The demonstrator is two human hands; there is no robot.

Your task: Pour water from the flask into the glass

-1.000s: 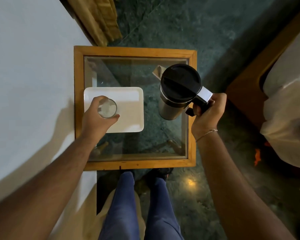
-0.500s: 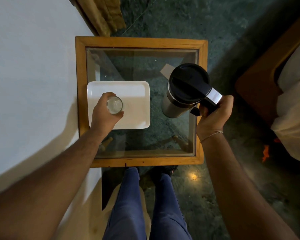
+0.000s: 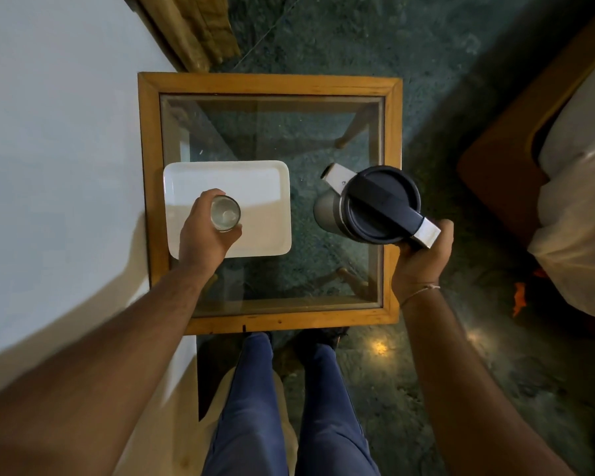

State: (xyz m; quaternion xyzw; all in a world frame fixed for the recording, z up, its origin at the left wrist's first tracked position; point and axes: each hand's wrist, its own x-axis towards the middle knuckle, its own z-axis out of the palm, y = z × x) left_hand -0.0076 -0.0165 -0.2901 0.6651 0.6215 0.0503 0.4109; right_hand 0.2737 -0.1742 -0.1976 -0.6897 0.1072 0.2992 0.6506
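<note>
A small clear glass [image 3: 224, 214] stands upright over the white rectangular tray [image 3: 265, 187], and my left hand [image 3: 205, 237] is wrapped around its side. To the right, a steel flask with a black lid [image 3: 375, 204] is held above the glass tabletop by its handle in my right hand [image 3: 421, 259]. The flask stays roughly upright, with its lid facing the camera. I see no water stream between flask and glass. The two are a hand's width apart.
The small table has a wooden frame [image 3: 150, 201] around a glass top, with a white wall on the left. A wooden chair or bed edge with white cloth [image 3: 577, 214] stands at the right. My legs in blue trousers [image 3: 289, 407] are below the table's near edge.
The flask has shifted right and toward the table's near right side. The glass and my left hand stay on the tray. The camera view has moved a little.
</note>
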